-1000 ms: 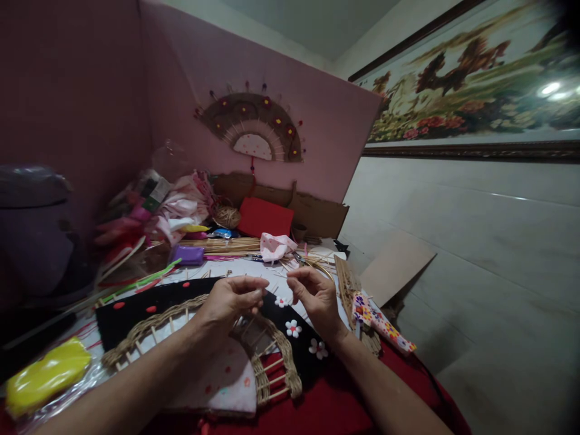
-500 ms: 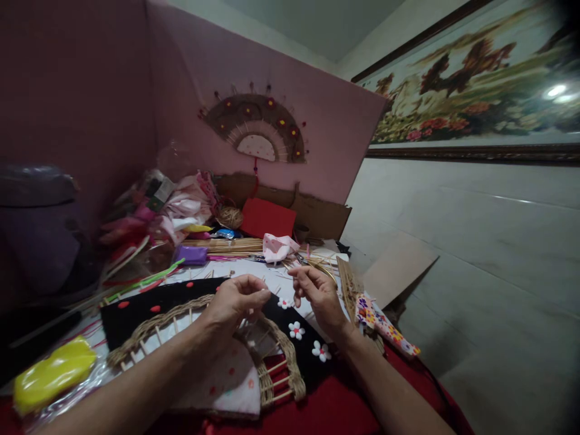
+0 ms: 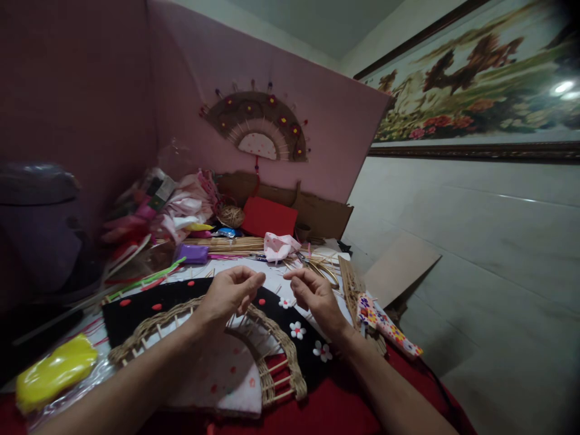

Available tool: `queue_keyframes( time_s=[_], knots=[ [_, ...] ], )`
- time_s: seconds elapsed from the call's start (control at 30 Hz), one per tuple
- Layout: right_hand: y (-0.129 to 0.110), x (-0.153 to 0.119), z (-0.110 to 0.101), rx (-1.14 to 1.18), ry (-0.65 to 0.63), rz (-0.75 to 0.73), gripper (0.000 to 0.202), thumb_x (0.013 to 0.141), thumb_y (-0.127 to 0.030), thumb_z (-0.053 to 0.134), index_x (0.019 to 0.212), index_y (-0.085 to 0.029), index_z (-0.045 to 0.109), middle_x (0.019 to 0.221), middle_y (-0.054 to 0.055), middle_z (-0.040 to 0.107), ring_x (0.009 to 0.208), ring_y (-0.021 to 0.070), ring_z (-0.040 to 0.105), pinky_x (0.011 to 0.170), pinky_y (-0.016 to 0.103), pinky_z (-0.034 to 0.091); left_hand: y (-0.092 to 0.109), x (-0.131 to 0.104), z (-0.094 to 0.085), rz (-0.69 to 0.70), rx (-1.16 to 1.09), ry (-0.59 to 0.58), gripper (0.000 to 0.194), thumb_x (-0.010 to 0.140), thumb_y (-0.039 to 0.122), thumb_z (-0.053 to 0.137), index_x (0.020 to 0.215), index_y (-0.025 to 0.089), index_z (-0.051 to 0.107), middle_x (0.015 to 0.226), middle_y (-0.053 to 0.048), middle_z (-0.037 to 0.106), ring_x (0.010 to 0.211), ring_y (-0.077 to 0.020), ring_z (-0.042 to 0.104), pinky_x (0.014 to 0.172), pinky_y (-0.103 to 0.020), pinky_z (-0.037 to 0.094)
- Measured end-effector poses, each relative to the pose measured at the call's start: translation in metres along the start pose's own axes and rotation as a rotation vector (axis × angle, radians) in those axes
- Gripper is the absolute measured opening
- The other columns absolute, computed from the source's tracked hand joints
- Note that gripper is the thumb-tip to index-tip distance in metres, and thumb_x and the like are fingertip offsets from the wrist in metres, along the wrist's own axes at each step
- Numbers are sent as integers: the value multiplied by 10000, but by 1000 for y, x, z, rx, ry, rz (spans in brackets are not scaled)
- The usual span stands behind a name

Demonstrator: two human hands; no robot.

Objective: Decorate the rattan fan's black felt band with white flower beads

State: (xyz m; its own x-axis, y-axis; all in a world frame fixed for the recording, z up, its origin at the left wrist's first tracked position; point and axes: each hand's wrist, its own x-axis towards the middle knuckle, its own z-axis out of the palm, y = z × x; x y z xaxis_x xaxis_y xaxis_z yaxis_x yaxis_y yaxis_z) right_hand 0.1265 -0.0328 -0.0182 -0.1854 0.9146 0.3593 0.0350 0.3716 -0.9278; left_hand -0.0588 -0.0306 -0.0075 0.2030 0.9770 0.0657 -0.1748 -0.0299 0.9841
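Note:
My left hand [image 3: 232, 295] is closed in a pinch, thumb against forefinger, above a half-round fan [image 3: 154, 320]. Anything between those fingertips is too small to make out. Facing it, my right hand [image 3: 318, 300] has its forefinger and thumb drawn close together, with the other fingers curled; what they hold, if anything, does not show. Beneath both hands the fan has a black band with red dots and white petal flowers [image 3: 297, 330], a braided twine edge [image 3: 283, 338], thin sticks, and a pale spotted cloth centre [image 3: 231, 374]. My left forearm covers part of it.
A yellow clay pack [image 3: 57, 371] lies at left, a purple pack [image 3: 194, 254] farther back. Scissors [image 3: 317, 266], sticks [image 3: 217, 244], a twine ball [image 3: 231, 215] and a red card [image 3: 270, 216] sit behind. A finished fan [image 3: 258, 127] hangs on the pink board.
My left hand has shifted slightly up and left, uncovering a red dot on the black band. My right forefinger and thumb have come closer together. The view has tilted a little.

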Motion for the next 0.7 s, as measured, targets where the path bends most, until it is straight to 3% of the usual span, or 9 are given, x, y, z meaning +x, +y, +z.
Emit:
queue_keyframes(
  time_s=[0.1, 0.2, 0.33, 0.5, 0.7],
  knots=[
    [-3, -4, 3, -196, -5, -112, 173, 795, -299, 579, 882, -157, 626, 574, -41, 449, 506, 74, 366, 475, 207, 307, -5, 0, 2, -52, 25, -101, 464, 640, 585, 620, 655, 125, 569, 398, 56, 478, 273, -31, 321, 297, -163, 196],
    [-6, -8, 6, -305, -27, -219, 139, 808, -253, 563, 888, -164, 635, 685, -7, 551, 568, 87, 434, 532, 219, 350, -9, 1, 3, -77, -17, -152, 461, 598, 559, 669, 692, 118, 576, 479, 34, 544, 295, -36, 375, 309, -167, 229],
    [-9, -11, 8, -380, -51, -304, 120, 821, -217, 546, 898, -173, 628, 765, 8, 581, 632, 100, 482, 582, 223, 382, -11, 0, 5, -81, -106, -154, 419, 529, 456, 761, 636, 142, 506, 452, 48, 526, 311, -41, 394, 320, -159, 225],
    [-11, -12, 8, -407, -82, -370, 113, 836, -215, 534, 904, -181, 619, 763, 8, 563, 666, 108, 490, 604, 230, 387, -8, -5, 7, -169, -110, -161, 457, 625, 566, 653, 648, 127, 530, 474, 31, 523, 305, -29, 357, 319, -161, 179],
    [-10, -13, 13, -435, -109, -390, 96, 830, -225, 550, 894, -177, 603, 750, 9, 536, 668, 115, 484, 606, 243, 392, -11, -4, 8, -145, -48, -185, 432, 599, 538, 687, 592, 147, 502, 419, 57, 475, 297, -29, 319, 320, -164, 177]
  ],
)
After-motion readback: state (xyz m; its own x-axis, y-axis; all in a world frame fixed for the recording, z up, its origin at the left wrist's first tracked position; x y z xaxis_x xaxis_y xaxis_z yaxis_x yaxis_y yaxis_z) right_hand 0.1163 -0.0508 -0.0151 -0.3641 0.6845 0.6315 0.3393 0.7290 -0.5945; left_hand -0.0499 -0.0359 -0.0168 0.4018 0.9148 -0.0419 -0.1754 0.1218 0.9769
